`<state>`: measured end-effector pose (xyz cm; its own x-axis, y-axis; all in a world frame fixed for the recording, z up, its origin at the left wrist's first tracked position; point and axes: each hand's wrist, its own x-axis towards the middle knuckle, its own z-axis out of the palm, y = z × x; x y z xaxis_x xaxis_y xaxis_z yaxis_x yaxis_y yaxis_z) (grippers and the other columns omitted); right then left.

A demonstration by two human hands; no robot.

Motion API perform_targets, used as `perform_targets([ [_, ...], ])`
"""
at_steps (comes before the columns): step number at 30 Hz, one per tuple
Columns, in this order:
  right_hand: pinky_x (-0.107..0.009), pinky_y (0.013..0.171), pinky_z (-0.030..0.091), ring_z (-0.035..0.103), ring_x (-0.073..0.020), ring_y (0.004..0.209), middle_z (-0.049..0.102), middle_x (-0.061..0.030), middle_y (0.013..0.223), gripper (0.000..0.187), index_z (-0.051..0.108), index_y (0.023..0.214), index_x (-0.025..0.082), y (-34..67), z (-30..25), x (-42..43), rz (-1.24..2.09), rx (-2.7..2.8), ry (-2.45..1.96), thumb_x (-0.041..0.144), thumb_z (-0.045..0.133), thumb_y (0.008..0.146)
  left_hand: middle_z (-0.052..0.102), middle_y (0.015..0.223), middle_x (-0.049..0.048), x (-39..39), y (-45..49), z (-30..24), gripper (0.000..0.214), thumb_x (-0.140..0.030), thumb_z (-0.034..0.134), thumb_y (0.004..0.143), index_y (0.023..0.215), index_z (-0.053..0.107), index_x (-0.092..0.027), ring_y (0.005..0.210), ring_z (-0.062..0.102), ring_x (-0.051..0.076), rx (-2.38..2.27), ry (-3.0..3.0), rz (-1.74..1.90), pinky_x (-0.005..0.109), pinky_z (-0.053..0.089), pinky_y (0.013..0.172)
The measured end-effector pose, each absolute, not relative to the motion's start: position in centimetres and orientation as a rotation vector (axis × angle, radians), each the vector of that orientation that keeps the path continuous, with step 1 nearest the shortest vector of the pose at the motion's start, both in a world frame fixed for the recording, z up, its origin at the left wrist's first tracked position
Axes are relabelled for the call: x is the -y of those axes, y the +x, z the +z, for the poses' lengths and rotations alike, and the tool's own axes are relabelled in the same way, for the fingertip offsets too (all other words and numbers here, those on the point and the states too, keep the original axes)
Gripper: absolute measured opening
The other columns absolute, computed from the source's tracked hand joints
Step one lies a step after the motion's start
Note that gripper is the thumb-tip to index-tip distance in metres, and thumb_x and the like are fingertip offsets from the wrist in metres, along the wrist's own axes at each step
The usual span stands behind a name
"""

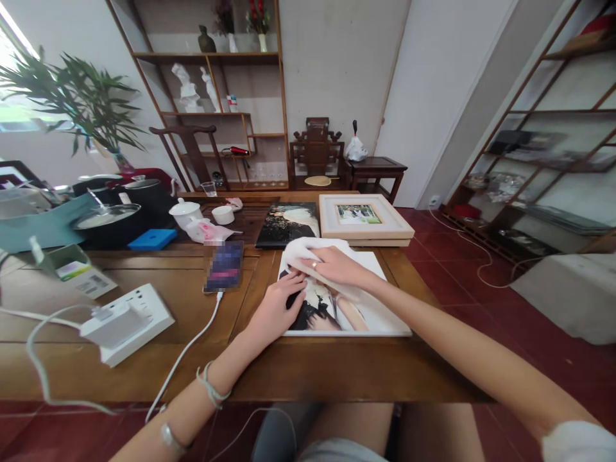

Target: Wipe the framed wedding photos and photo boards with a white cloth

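Note:
A white photo panel printed with people in black and white clothes lies flat at the table's front edge. My right hand, with a ring on one finger, presses a bunched white cloth onto the panel's upper part. The cloth hides some of the print beneath it. On the panel's left side rests my left hand, its fingers stretched out and holding nothing. Just behind the panel lie a dark photo panel and a pale wooden picture frame, stacked on another frame.
Left of the panel, a phone is plugged into a white cable. A power strip, an opened box, a blue block, a white teapot and black pots stand further left. The wooden table ends just right of the panel.

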<state>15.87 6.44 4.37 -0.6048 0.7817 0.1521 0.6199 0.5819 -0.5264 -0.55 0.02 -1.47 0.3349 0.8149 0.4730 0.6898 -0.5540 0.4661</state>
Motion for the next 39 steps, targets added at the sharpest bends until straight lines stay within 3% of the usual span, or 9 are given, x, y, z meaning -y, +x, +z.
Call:
perform_targets([
  [4,-0.033,0.079,0.042,0.059,-0.0251,0.094,0.066,-0.0079,0.105,0.034,0.06,0.11,0.02,14.1,4.3,-7.0,0.613,2.448,-1.13,0.038,0.042,0.088,0.066,0.11,0.0097,-0.1,-0.6,-1.6,0.026,-0.019,0.05,0.083,0.102,0.067,-0.015,0.112,0.056,0.025,-1.372,2.431,1.021,0.042,0.044,0.097],
  [9,-0.035,0.082,0.041,0.059,-0.0248,0.092,0.067,-0.0051,0.102,0.033,0.062,0.106,0.023,17.8,3.6,-6.2,0.597,2.47,-1.164,0.04,0.039,0.089,0.063,0.115,0.0112,-0.1,-0.6,-1.8,0.028,-0.02,0.049,0.083,0.103,0.066,-0.012,0.117,0.051,0.025,-1.403,2.407,1.026,0.043,0.042,0.099],
  [14,-0.041,0.089,0.038,0.051,-0.0294,0.108,0.057,-0.0067,0.122,0.034,0.058,0.113,0.024,23.6,2.6,-5.7,0.446,2.434,-1.295,0.039,0.038,0.09,0.063,0.115,0.011,-0.1,-0.6,-1.9,0.027,-0.02,0.049,0.083,0.101,0.067,-0.012,0.118,0.051,0.023,-1.415,2.386,1.029,0.041,0.041,0.1],
  [20,-0.047,0.094,0.035,0.046,-0.0312,0.115,0.058,-0.0099,0.118,0.033,0.059,0.111,0.019,26.5,1.4,-4.7,0.298,2.42,-1.412,0.029,0.036,0.088,0.064,0.113,0.0105,0.1,-0.5,-1.5,0.025,-0.021,0.05,0.082,0.098,0.068,-0.014,0.115,0.053,0.023,-1.424,2.361,1.067,0.041,0.042,0.099],
  [25,-0.048,0.106,0.022,0.033,-0.0267,0.127,0.047,-0.0116,0.133,0.03,0.062,0.104,0.017,25.0,2.0,1.1,0.229,2.575,-1.219,0.017,0.043,0.081,0.063,0.114,0.0122,0.0,-0.5,-1.5,0.028,-0.023,0.051,0.082,0.103,0.066,-0.012,0.115,0.053,0.024,-1.443,2.348,1.06,0.042,0.042,0.099],
  [30,-0.046,0.109,0.016,0.026,-0.0218,0.132,0.043,-0.0064,0.137,0.032,0.064,0.095,0.021,23.6,3.2,6.9,0.446,2.715,-0.971,0.007,0.048,0.071,0.062,0.116,0.0113,-0.1,-0.6,-1.8,0.03,-0.024,0.049,0.083,0.105,0.065,-0.012,0.117,0.051,0.023,-1.434,2.371,1.018,0.042,0.04,0.101],
  [34,-0.045,0.107,0.023,0.031,-0.0245,0.129,0.047,-0.0083,0.134,0.026,0.063,0.1,0.019,24.1,2.8,5.4,0.41,2.679,-1.029,0.017,0.046,0.081,0.062,0.116,0.0116,-0.2,-0.7,-1.8,0.03,-0.024,0.048,0.084,0.105,0.066,-0.012,0.117,0.051,0.024,-1.426,2.388,1.0,0.042,0.041,0.1],
  [39,-0.048,0.096,0.035,0.039,-0.0321,0.122,0.055,-0.014,0.121,0.034,0.059,0.111,0.017,25.6,1.6,-1.7,0.23,2.582,-1.292,0.031,0.039,0.088,0.063,0.115,0.0105,-0.2,-0.8,-1.7,0.028,-0.023,0.048,0.085,0.104,0.066,-0.014,0.117,0.051,0.023,-1.389,2.421,1.016,0.042,0.042,0.099],
])
